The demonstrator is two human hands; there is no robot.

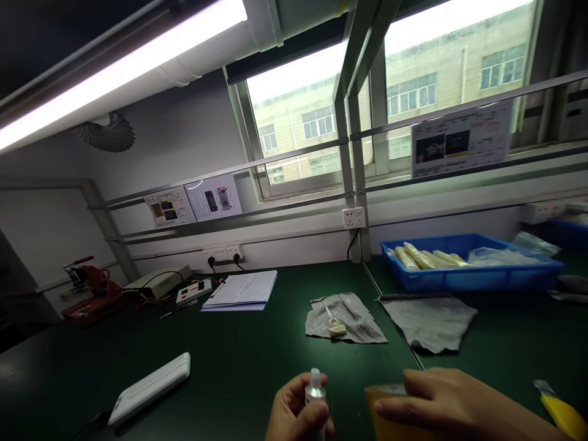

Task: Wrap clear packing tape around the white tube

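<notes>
Left hand clenches a small metal-bodied bottle at six o'clock; right hand covers an orange flat object, grip unclear.

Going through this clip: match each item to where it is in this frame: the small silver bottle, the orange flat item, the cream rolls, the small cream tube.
Items:
1. small silver bottle
2. orange flat item
3. cream rolls
4. small cream tube

Places:
A. in the blue plastic tray
B. on the grey cloth
C. gripped in the left hand
D. under the right hand

Pairs: 1-C, 2-D, 3-A, 4-B
</notes>
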